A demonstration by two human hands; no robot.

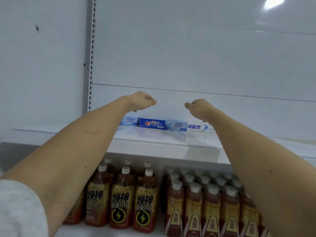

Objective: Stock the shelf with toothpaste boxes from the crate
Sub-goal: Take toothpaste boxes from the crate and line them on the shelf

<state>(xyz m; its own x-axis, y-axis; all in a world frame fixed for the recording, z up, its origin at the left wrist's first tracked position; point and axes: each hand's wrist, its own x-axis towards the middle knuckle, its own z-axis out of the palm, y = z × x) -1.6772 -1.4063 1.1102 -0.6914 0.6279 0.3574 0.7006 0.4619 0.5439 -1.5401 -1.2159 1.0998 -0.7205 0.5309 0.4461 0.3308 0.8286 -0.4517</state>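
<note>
1. Fingers on both hands curl downward and away from us, so we see mostly the backs of the hands; we cannot tell whether the fingertips touch anything.
2. We see the left hand point(141, 100) raised over the white shelf point(153, 144), above the left toothpaste box point(129, 121), whose left part is hidden behind that forearm.
3. We see the right hand point(198, 106) at about the same height, above the join between the Crest box point(163, 125) and the white toothpaste box point(199, 127) to its right.
4. We count three boxes lying on their long sides in a row near the back of the shelf, end to end and close to the back panel point(188, 48). The Crest box sits in the middle, blue and facing us.
5. We see no box in either hand.
6. We find brown drink bottles point(142, 200) with white caps standing in rows on the lower shelf, those on the left bearing a yellow lightning mark.
7. We notice a grey sleeve point(18, 209) pushed up on the left arm, and a slotted upright point(91, 53) at the shelf's left edge.
</note>
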